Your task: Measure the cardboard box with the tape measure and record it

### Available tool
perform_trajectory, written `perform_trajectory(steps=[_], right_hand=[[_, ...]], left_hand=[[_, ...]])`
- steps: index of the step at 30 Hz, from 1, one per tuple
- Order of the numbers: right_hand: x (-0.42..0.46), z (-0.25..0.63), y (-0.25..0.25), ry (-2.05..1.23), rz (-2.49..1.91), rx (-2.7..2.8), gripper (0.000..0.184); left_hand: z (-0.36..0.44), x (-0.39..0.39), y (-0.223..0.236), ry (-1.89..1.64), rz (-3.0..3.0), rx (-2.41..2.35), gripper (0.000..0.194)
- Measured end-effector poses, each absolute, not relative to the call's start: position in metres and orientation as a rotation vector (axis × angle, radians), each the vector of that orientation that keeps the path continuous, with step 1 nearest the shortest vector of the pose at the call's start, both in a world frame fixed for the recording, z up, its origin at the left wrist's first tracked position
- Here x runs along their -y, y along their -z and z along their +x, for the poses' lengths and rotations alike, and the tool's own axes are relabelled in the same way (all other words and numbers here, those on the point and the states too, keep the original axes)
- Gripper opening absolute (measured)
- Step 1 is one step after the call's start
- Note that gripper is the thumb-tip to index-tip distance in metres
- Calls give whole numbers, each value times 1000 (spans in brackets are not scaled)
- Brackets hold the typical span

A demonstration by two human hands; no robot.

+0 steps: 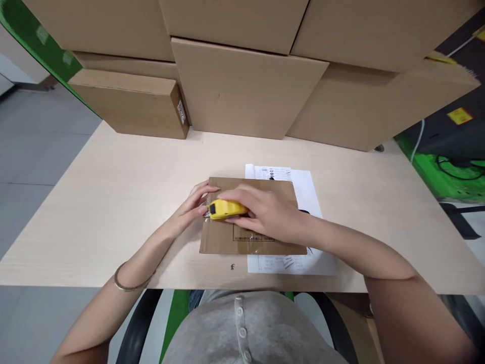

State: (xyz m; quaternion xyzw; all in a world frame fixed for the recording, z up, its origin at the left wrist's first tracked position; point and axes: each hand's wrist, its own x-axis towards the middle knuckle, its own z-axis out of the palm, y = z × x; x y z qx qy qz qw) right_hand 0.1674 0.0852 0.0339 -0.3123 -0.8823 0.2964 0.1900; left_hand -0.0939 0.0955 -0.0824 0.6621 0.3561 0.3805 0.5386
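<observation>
A flat brown cardboard parcel (253, 215) lies near the middle of the pale wooden table (94, 202), closer to the near edge than to the far one, and it rests partly on a white printed sheet of paper (306, 189) that sticks out along its right side and at its near and far right corners. The right hand (265, 212) lies palm down over the middle of the parcel, its fingers curled around a yellow plastic box cutter (224, 209), which points left with its metal tip just at the parcel's left edge. The left hand (193, 207) sits at that same left edge, fingers close together and bent, the fingertips (206, 191) touching the cardboard near its far left corner and the thumb close to the cutter's tip; whether the thumb touches the tool cannot be told. A thin silver bangle (127, 283) circles the left wrist near the table's near edge. On the parcel's near half a printed rectangular frame under clear tape (250, 238) shows beside the right hand. Along the far side of the table stands a wall of large plain brown cardboard boxes (242, 88), stacked and overlapping, with a smaller brown box bearing a small white label (131, 103) at the far left. A bright green surface (445, 174) shows beyond the table's right edge.
</observation>
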Motion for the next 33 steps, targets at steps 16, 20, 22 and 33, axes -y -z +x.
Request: perform_trajectory(steps=[16,20,22,33], right_hand=[[-24,336,-26,-609,-1509,2148,50],[-24,331,-22,-614,-1482,2131,49],[-25,331,-22,-599,-1481,2145,46],[-61,279,-60,-761,-1276,2309,32]], left_hand=[[-102,-105,66,-851,1676,-807,44],[-102,-106,64,-860,1692,-807,44],[-101,-106,64,-855,1697,-806,44],[-104,-108,64,-847,1738,-787,45]])
